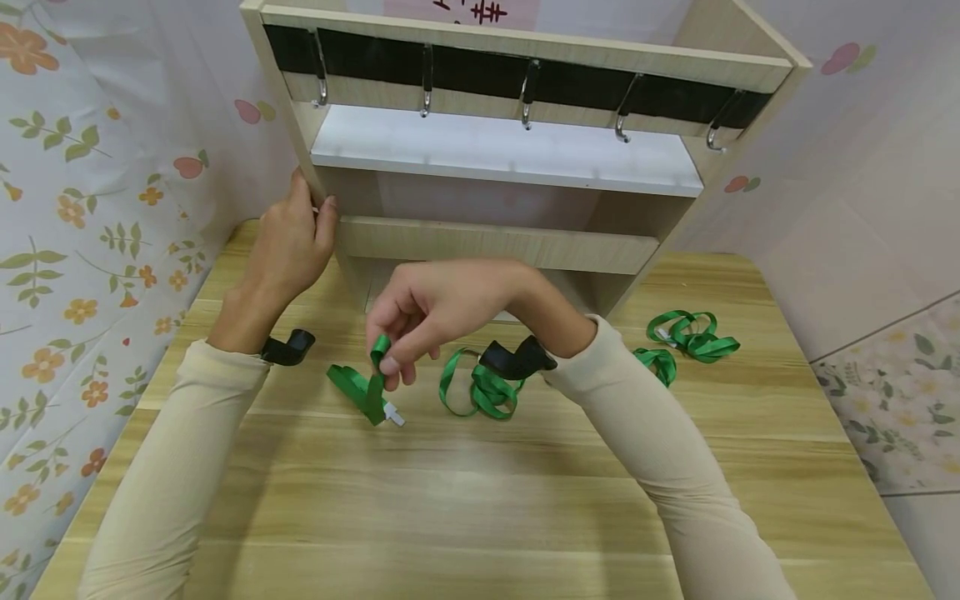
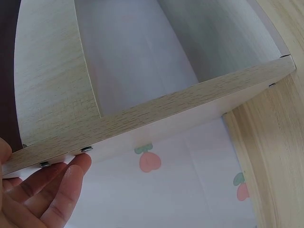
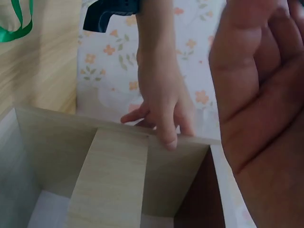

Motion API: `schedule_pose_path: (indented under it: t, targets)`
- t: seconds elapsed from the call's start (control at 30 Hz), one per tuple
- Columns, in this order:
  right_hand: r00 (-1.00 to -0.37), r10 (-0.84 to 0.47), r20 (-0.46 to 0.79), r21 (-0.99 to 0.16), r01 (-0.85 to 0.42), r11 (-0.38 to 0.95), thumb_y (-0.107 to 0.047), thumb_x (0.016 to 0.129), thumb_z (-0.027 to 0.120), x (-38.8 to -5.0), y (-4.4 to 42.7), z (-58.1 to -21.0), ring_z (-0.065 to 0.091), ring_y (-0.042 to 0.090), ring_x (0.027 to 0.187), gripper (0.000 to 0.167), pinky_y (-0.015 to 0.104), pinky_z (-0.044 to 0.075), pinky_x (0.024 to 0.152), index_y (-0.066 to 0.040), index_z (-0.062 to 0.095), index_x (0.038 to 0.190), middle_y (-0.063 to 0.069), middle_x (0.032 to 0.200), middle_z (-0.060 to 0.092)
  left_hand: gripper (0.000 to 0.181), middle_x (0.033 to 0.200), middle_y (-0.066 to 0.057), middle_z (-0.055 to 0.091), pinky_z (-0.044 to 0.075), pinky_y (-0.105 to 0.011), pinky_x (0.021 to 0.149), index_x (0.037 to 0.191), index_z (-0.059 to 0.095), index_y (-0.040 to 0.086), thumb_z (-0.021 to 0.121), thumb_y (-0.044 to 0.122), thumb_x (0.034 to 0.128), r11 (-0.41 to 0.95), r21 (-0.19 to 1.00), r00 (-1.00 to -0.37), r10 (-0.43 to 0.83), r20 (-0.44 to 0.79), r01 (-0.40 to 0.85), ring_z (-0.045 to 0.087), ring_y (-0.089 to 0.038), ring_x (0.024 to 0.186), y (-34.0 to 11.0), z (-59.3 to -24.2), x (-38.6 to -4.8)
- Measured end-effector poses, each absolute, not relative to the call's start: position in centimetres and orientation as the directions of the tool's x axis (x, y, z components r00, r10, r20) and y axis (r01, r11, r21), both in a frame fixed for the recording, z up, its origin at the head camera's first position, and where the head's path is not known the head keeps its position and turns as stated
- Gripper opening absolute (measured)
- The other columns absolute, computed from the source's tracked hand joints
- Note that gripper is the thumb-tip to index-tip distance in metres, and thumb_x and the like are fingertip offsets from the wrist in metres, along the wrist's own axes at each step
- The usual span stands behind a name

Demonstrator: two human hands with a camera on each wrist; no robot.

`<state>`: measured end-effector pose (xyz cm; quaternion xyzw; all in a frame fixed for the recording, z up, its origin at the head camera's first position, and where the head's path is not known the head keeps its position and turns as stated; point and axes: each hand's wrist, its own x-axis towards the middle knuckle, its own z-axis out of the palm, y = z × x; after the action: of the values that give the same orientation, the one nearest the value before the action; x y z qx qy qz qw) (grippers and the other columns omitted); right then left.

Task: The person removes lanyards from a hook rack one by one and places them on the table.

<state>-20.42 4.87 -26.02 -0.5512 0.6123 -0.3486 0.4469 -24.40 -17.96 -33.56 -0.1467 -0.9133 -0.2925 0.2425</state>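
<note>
A pale wooden rack (image 1: 495, 246) with a white shelf (image 1: 502, 148) stands at the back of the table. At its left side, my left hand (image 1: 288, 242) grips the side panel (image 2: 156, 109), thumb on the front edge and fingers along the outer face. My right hand (image 1: 450, 300) is in front of the rack and pinches a green lanyard (image 1: 358, 390) between thumb and fingers. A white clip (image 1: 393, 414) shows at the lanyard's lower end. In the right wrist view my right palm (image 3: 261, 104) fills the right side, and the held lanyard is out of sight.
Several metal hooks (image 1: 426, 79) hang from a black strip (image 1: 480, 73) across the rack's top. A coiled green lanyard (image 1: 492, 393) lies under my right wrist. More green lanyards (image 1: 705, 343) lie at the table's right. Flowered cloth (image 1: 60, 333) covers the left wall.
</note>
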Motion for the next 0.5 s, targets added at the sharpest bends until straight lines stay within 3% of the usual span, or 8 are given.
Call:
schedule_pose_path:
  t: [0.1, 0.2, 0.37, 0.5]
  targets:
    - [0.058, -0.975, -0.214, -0.923, -0.34, 0.182, -0.007, 0.097, 0.061, -20.6, 5.3, -26.4, 0.066, 0.02, 0.076, 0.009, 0.023, 0.043, 0.059, -0.003, 0.068, 0.094, 0.003, 0.085, 0.073, 0.039, 0.071, -0.014, 0.047, 0.036, -0.04, 0.055, 0.124, 0.042, -0.01, 0.038, 0.023, 0.1052, 0.786, 0.465, -0.842, 0.128, 0.523, 0.408, 0.05, -0.032, 0.059, -18.0, -33.5, -24.4]
    - [0.057, -0.968, -0.243, -0.914, -0.347, 0.209, -0.007, 0.098, 0.059, -21.0, 5.6, -26.9, 0.068, 0.022, 0.076, 0.011, 0.024, 0.045, 0.06, -0.003, 0.067, 0.093, 0.003, 0.084, 0.073, 0.037, 0.069, -0.013, 0.046, 0.036, -0.039, 0.053, 0.121, 0.042, -0.01, 0.037, 0.023, 0.1053, 0.786, 0.465, -0.844, 0.129, 0.52, 0.407, 0.049, -0.032, 0.057, -18.0, -33.5, -24.3]
    - [-0.068, -0.962, -0.265, -0.866, -0.421, 0.269, -0.011, 0.099, 0.059, -21.6, 5.4, -28.2, 0.068, 0.022, 0.068, 0.016, 0.03, 0.05, 0.06, -0.005, 0.066, 0.086, 0.003, 0.078, 0.071, 0.036, 0.069, -0.014, 0.046, 0.036, -0.04, 0.054, 0.121, 0.042, -0.01, 0.037, 0.022, 0.1053, 0.789, 0.459, -0.842, 0.131, 0.523, 0.408, 0.049, -0.032, 0.057, -18.0, -33.5, -24.3]
    - [-0.193, -0.942, -0.274, -0.824, -0.458, 0.333, -0.01, 0.099, 0.058, -21.9, 4.8, -29.2, 0.067, 0.022, 0.061, 0.021, 0.033, 0.051, 0.058, -0.005, 0.063, 0.079, 0.012, 0.074, 0.07, 0.038, 0.07, -0.016, 0.048, 0.038, -0.042, 0.055, 0.123, 0.042, -0.011, 0.038, 0.022, 0.1052, 0.791, 0.458, -0.841, 0.128, 0.526, 0.406, 0.051, -0.034, 0.06, -17.9, -33.5, -24.3]
